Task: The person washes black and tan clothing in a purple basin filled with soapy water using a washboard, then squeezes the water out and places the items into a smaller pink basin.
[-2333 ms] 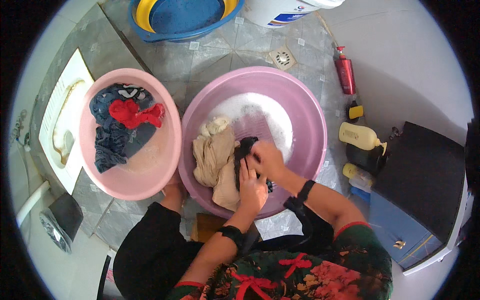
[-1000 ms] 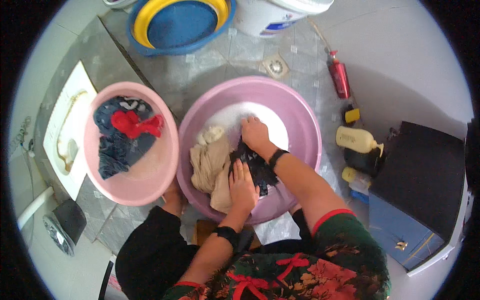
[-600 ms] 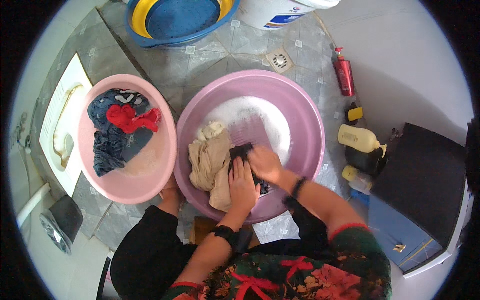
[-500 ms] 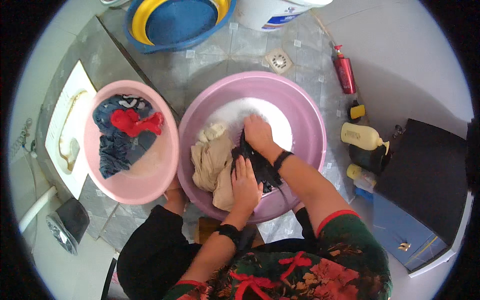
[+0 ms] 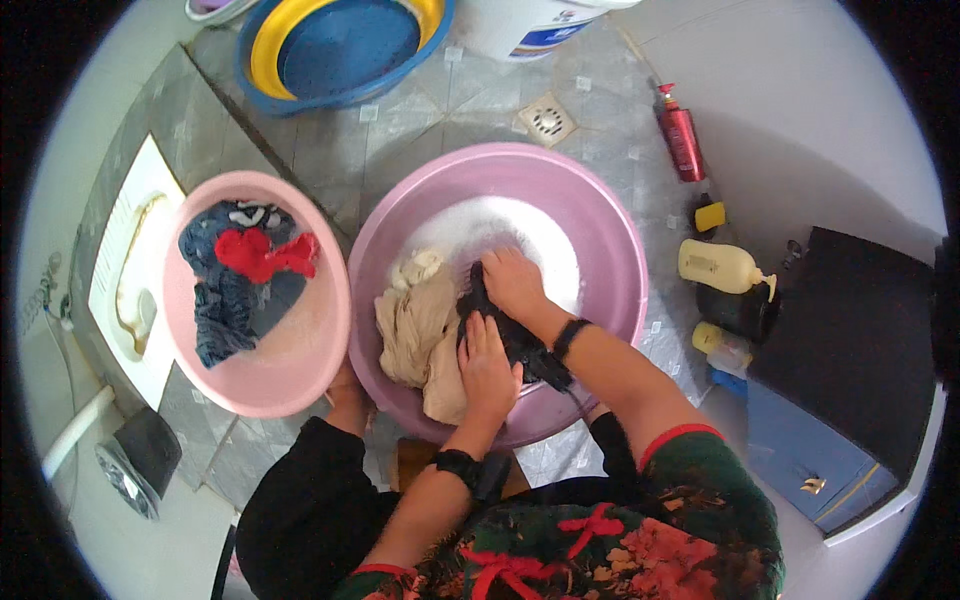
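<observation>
A large pink-purple basin (image 5: 612,220) with white suds (image 5: 535,235) stands before me. In it lies a wet black garment (image 5: 525,345), bunched up under both hands. My right hand (image 5: 515,288) is closed on the garment's far end, its fingers curled into the cloth. Lying flat on the garment's near left part, my left hand (image 5: 488,368) has its fingers stretched out. A beige garment (image 5: 415,335) is heaped against the basin's left side, touching the black one. At its far end sits a cream-coloured cloth (image 5: 418,267).
Left stands a pale pink basin (image 5: 270,395) holding dark blue clothes (image 5: 220,310) and a red cloth (image 5: 255,255). Beyond are a blue-yellow basin (image 5: 420,60) and a white bucket (image 5: 490,30). Along the right wall stand a red pump bottle (image 5: 683,140), a cream bottle (image 5: 715,267) and a cabinet (image 5: 830,350).
My right hand has slid a little toward me with the black garment, and the garment's near end reaches farther down to the right. The left hand stays nearly in place. The view has shifted slightly.
</observation>
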Tool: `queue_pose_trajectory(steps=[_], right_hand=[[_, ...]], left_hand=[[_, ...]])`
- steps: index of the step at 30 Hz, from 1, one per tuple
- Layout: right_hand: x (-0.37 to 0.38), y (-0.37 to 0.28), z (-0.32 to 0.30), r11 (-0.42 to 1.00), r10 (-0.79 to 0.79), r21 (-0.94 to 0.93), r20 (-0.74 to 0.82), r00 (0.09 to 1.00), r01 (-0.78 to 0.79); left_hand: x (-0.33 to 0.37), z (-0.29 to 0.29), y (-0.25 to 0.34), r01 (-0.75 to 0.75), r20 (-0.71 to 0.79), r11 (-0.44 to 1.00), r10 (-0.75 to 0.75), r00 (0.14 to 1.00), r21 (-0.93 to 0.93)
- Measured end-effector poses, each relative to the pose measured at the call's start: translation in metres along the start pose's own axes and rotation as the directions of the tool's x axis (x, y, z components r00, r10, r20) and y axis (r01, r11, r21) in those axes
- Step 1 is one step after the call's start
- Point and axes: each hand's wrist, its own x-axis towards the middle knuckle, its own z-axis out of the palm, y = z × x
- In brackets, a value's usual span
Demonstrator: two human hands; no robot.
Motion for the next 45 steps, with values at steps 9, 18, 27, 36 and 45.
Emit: queue_pose_trajectory(steps=[9, 18, 27, 36, 45], right_hand=[[-0.058, -0.029, -0.048, 0.976, -0.148, 0.182, 0.165, 0.975, 0.118], [0.032, 0.015, 0.018, 0.996, 0.015, -0.093, 0.035, 0.999, -0.011], [0.011, 0.055, -0.031, 0.755, 0.299, 0.489, 0.336, 0.893, -0.437], [-0.021, 0.083, -0.044, 0.656, 0.634, 0.707, -0.327, 0.7, -0.264], [-0.028, 0.066, 0.026, 0.684, 0.721, 0.013, 0.146, 0.678, -0.73]], left_hand=[[-0.005, 0.011, -0.016, -0.006, 0.006, 0.997, 0.005, 1.0, 0.081], [-0.001, 0.003, -0.004, 0.022, -0.007, 1.0, -0.022, 1.0, 0.019], [-0.003, 0.01, -0.009, -0.033, -0.151, 0.99, 0.011, 0.989, -0.139], [0.113, -0.032, 0.014, -0.234, -0.264, 0.959, 0.27, 0.926, 0.162], [0.162, 0.006, -0.024, -0.316, 0.012, 0.849, 0.344, 0.939, 0.424]])
